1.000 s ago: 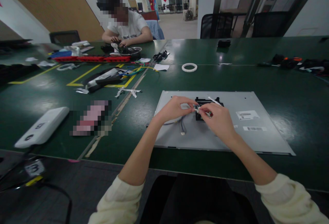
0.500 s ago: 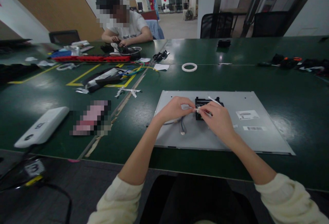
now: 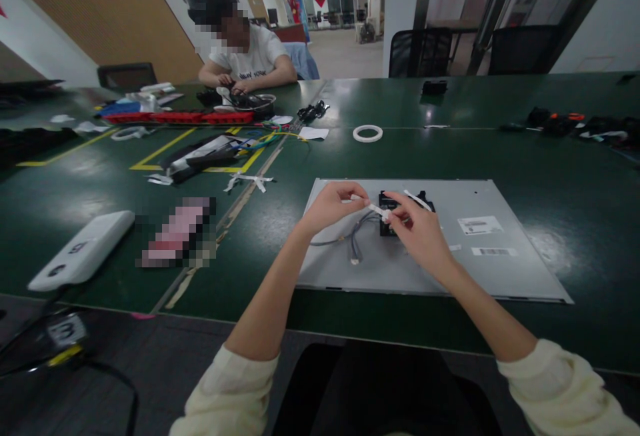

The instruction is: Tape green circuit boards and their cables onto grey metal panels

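Observation:
My left hand (image 3: pixel 336 208) pinches one end of a short strip of white tape (image 3: pixel 376 209). At its other end, my right hand (image 3: pixel 419 226) has thumb and finger closed on the tape, where it bunches into a small white lump. Whether a cable lies inside that lump I cannot tell. Below the fingers sits a black plastic box (image 3: pixel 386 228), partly covered by my right hand. Grey cables (image 3: pixel 353 239) run left from the box, one ending in a pale connector. All this is over a flat grey metal panel (image 3: pixel 480 273). A second white strip (image 3: pixel 418 200) sticks up behind my right hand.
A white tape roll (image 3: pixel 367 133) lies beyond the panel. Leftward are a blurred pink phone-like object (image 3: pixel 177 233), a white power bank (image 3: pixel 83 249) and crossed tape scraps (image 3: pixel 250 181). A person (image 3: pixel 255 56) works across the green table, near red strips (image 3: pixel 180 117) and cables.
My left hand has moved slightly left, away from my right hand, and the white tape now shows stretched between them. My right hand has stayed nearly in place.

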A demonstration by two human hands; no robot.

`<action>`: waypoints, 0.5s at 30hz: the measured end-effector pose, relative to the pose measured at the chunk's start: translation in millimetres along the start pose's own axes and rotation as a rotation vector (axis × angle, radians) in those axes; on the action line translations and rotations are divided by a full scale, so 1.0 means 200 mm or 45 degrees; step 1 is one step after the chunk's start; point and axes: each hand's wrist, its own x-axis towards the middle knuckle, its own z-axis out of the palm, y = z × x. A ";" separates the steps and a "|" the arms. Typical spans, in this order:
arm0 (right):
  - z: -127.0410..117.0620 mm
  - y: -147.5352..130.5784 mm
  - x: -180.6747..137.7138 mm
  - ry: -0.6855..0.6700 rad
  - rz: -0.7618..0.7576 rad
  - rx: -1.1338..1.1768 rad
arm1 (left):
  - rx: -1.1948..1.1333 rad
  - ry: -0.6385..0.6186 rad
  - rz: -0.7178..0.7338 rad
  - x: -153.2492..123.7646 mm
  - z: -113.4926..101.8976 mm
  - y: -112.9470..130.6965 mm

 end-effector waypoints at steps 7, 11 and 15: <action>0.01 -0.02 -0.01 -0.028 -0.055 -0.058 | -0.062 -0.150 -0.079 0.00 0.02 0.01; 0.01 -0.01 -0.01 -0.035 -0.081 -0.085 | -0.014 -0.146 -0.094 0.00 0.02 0.00; 0.01 -0.02 -0.01 -0.044 -0.165 -0.147 | -0.002 -0.102 -0.116 0.00 0.01 -0.03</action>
